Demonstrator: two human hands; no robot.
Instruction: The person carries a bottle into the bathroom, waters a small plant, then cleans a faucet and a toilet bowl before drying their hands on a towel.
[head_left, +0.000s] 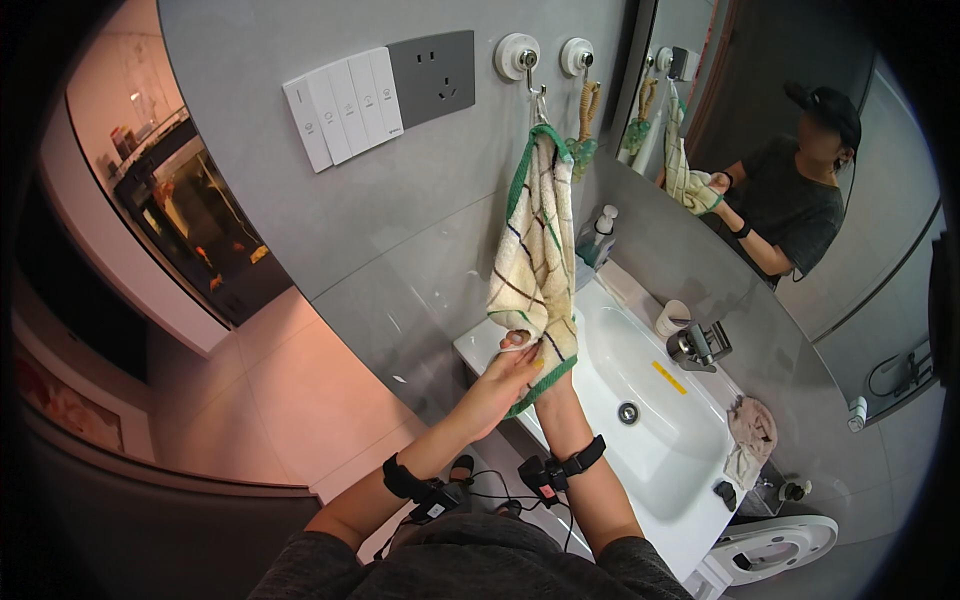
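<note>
A cream hand towel with dark checked lines and a green border hangs from a chrome wall hook. Its lower end is gathered between my hands, in front of the sink's left corner. My left hand is closed on the lower part of the towel, its fingers pressing into the cloth. My right hand reaches up beneath the green hem; the towel covers its fingers, so their pose is hidden. A few fingertips show in a fold of the cloth, but whose they are is unclear.
Right of the towel is a white sink with a chrome faucet, a cup and a crumpled cloth. A pump bottle stands by the wall. Above hangs a mirror; a toilet seat lies lower right.
</note>
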